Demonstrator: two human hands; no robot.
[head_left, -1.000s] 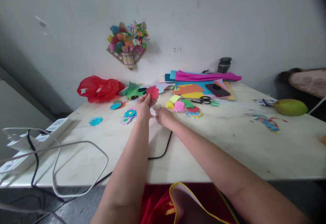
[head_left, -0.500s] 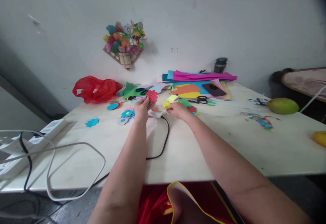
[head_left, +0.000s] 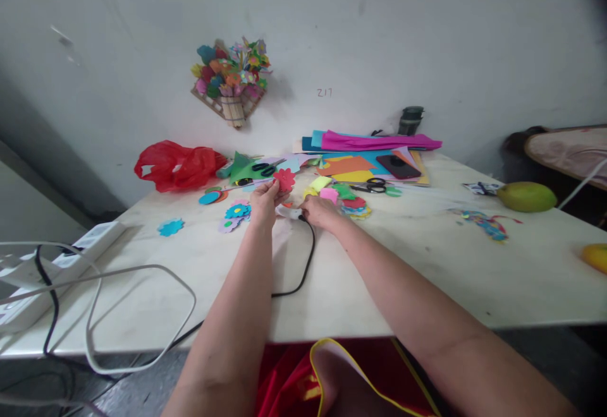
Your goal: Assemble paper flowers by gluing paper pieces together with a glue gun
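Observation:
Between the thumb and fingers of my left hand [head_left: 263, 199] is a red paper flower [head_left: 284, 180], held upright above the table. My right hand [head_left: 322, 212] has its fingers curled together at the right end of a white corded tool [head_left: 288, 212] that looks like a glue gun. Whether they grip it or pinch something small cannot be seen. Yellow [head_left: 310, 191] and pink [head_left: 329, 195] paper pieces lie just behind that hand. Left of my left hand are a blue flower with a yellow centre [head_left: 237, 211] and a lilac flower [head_left: 229, 223].
Black scissors [head_left: 374, 185] lie right of centre, with a phone [head_left: 398, 167] on coloured sheets [head_left: 345, 166] behind. A red plastic bag [head_left: 177, 165] sits back left. The tool's black cord [head_left: 310, 256] crosses the table; a power strip [head_left: 90, 246] and white cable [head_left: 142, 267] occupy the left.
My right hand has moved left and slightly toward me, from the yellow pieces to the white tool, uncovering the pink piece. My left hand still holds the red flower, nearly unmoved.

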